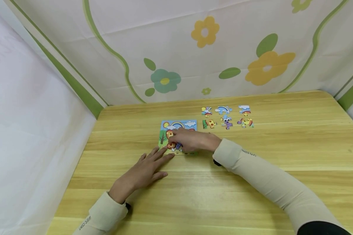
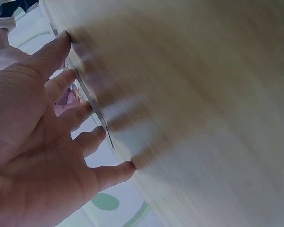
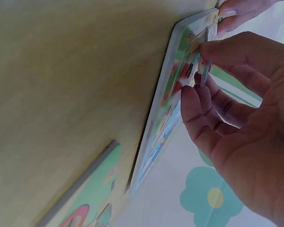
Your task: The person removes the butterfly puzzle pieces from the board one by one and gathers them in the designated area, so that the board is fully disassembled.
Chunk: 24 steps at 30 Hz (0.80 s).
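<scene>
A puzzle board printed with a sun, a rainbow and clouds lies flat on the wooden table. Over its middle, my right hand covers part of the picture. In the right wrist view, the thumb and fingers pinch a thin puzzle piece tilted up from the board; its picture is mostly hidden. My left hand is spread out, its fingertips touching the board's lower left edge and the thumb lying on the table. The left wrist view shows those fingers along the board's edge, holding nothing.
Loose puzzle pieces lie in two rows right of the board, among them a rainbow piece, a purple figure piece and a cloud piece. Behind the wooden table hangs a white flowered cloth.
</scene>
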Each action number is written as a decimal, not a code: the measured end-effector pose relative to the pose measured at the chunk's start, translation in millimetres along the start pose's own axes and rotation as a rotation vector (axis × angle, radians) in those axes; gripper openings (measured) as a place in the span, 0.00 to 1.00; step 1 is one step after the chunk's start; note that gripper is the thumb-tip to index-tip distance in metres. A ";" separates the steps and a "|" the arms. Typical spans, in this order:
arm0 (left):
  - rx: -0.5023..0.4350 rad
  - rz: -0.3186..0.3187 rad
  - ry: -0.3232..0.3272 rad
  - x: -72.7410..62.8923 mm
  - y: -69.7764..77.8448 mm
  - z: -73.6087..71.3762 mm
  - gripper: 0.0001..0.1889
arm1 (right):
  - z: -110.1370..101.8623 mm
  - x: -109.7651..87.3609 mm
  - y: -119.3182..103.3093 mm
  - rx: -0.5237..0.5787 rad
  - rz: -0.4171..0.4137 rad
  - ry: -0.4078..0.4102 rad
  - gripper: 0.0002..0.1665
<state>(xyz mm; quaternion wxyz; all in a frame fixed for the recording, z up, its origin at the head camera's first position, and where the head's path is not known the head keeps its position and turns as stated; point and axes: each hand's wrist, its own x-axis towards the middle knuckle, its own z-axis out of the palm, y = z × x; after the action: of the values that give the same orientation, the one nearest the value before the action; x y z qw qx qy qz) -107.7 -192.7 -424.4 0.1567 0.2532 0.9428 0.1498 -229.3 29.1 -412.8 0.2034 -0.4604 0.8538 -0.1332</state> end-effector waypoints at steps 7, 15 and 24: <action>-0.017 -0.013 -0.016 0.2 0.5 -0.5 0.33 | -1.2 -3.0 -1.3 0.002 0.003 0.012 0.26; -0.020 -0.021 -0.022 0.2 0.7 -0.9 0.33 | -1.3 -5.0 1.6 -0.012 0.001 0.039 0.24; -0.030 -0.025 -0.022 0.5 -0.2 -0.1 0.33 | -0.8 -7.1 2.9 0.009 -0.011 0.045 0.26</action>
<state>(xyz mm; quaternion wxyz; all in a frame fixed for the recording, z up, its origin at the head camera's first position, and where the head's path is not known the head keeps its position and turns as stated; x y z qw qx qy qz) -108.2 -192.6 -424.4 0.1728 0.2407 0.9417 0.1593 -228.3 36.6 -411.8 0.1855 -0.4610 0.8550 -0.1485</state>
